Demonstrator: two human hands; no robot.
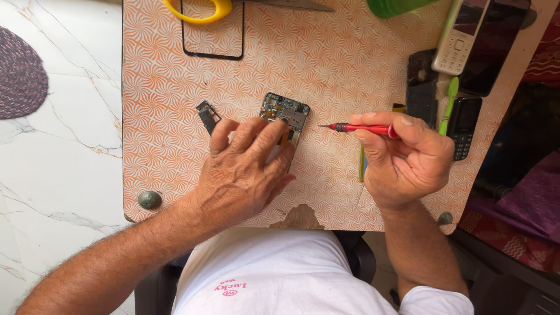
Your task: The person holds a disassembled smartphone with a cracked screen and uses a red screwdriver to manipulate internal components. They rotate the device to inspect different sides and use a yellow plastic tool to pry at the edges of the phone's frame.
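The opened phone (pixel 284 114) lies flat near the middle of the table (pixel 326 58), its back removed and the circuit board exposed at its far end. The left hand (pixel 245 169) rests palm-down over its near part, fingers spread and pressing on it, apparently to keep it from sliding; it pins the phone rather than closing around it.

The right hand (pixel 402 157) is clenched on a red precision screwdriver (pixel 361 128), held between thumb and forefinger. The shaft lies roughly level, its tip pointing left toward the board and standing just beside the phone's right edge, not touching it.

A small dark loose part (pixel 207 115) lies just left of the left hand's fingers. A black phone frame (pixel 213 35) lies at the far left edge, touching a yellow scissor handle (pixel 198 11). Along the right side sit a light-coloured keypad phone (pixel 461 38), a dark keypad phone (pixel 464 125) and a green brush (pixel 449 105), set aside yet within reach.
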